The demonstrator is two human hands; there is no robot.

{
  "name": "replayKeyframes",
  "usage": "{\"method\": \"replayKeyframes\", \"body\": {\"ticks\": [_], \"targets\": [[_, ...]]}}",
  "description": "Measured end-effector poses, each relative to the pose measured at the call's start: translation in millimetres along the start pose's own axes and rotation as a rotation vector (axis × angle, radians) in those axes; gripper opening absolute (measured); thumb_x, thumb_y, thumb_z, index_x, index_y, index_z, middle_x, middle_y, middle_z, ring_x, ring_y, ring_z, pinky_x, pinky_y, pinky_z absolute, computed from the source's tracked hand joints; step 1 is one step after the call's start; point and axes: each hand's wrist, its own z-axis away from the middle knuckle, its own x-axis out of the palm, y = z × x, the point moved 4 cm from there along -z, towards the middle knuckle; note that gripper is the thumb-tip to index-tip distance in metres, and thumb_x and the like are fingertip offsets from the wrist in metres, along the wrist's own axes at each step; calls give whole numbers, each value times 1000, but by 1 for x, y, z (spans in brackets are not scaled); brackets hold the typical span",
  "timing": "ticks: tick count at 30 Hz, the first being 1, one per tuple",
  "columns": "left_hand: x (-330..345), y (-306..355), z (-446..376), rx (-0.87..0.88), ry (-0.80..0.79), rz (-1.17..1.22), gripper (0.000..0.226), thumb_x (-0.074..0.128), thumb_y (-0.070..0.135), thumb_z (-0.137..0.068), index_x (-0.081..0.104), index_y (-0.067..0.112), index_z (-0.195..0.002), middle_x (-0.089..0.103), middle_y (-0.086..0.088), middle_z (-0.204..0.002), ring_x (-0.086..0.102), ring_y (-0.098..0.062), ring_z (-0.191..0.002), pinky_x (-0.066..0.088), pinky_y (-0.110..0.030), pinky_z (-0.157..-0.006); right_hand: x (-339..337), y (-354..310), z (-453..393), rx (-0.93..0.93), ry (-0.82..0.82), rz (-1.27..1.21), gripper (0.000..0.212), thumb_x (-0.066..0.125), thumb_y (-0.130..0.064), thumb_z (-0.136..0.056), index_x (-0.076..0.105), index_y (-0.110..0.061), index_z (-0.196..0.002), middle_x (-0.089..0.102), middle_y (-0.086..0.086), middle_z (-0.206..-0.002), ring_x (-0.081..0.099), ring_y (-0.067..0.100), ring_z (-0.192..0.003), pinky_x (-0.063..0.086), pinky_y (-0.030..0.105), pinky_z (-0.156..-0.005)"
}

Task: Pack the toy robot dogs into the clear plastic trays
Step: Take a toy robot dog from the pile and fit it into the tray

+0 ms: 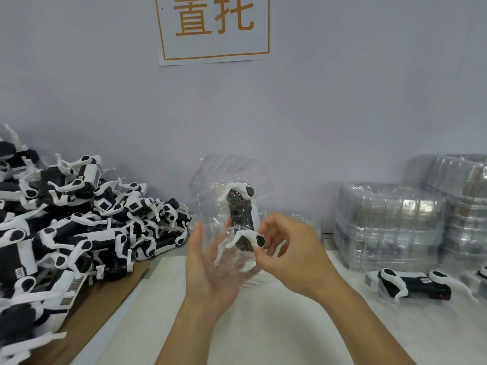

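A clear plastic tray (210, 180) is held up on end in the middle of the view, with a black-and-white toy robot dog (242, 214) lying inside it. My left hand (208, 267) supports the tray from behind and below with its fingers straight. My right hand (287, 248) pinches the dog's lower white leg joint at the tray's right side. A large heap of loose toy robot dogs (66, 227) covers the left of the table.
Stacks of clear plastic trays (390, 222) stand at the right against the wall. In front of them lies another toy dog in a tray (413, 285). Brown cardboard (105, 304) lies under the heap. The white table (263, 325) extends below my hands. A paper sign (214, 27) hangs on the wall.
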Motion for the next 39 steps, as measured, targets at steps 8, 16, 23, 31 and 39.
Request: {"method": "replayKeyframes", "body": {"ticks": [8,16,23,31,39], "targets": [[4,1,0,-4,-26,-67,107,84,71,-51,59,8,-134,63,-22,-122,59,-46,-114,34,-65,-105,-1,1,0,-23,24,36,27,79,-15,-71,62,-34,-79,66,-8,-70,61,10,-59,45,11,-56],[2,0,0,-33,-18,-62,96,81,72,-55,65,15,-130,63,-22,-129,59,-43,-116,34,-67,-106,1,4,0,-45,-7,63,27,75,-13,-72,60,-33,-83,63,-5,-75,58,13,-59,47,16,-56],[0,-1,-1,-4,28,-79,85,71,74,-65,69,14,-125,70,-18,-110,69,-38,-92,45,-62,-98,-2,5,1,-46,-30,72,21,74,-20,-75,60,-33,-82,63,-6,-72,60,13,-62,45,15,-56],[4,-6,-1,-50,56,-140,79,69,71,-70,70,12,-123,60,-20,-118,57,-42,-109,39,-70,-101,-20,0,-5,-18,245,47,11,64,-30,-90,61,-33,-80,65,-14,-69,60,5,-60,41,11,-55],[7,-10,-3,-90,-42,-369,67,63,70,-73,75,21,-117,68,-18,-124,66,-39,-108,38,-62,-106,-32,-1,-7,-24,415,41,13,74,-28,-87,68,-31,-98,63,-12,-75,64,7,-74,53,20,-60]]}}
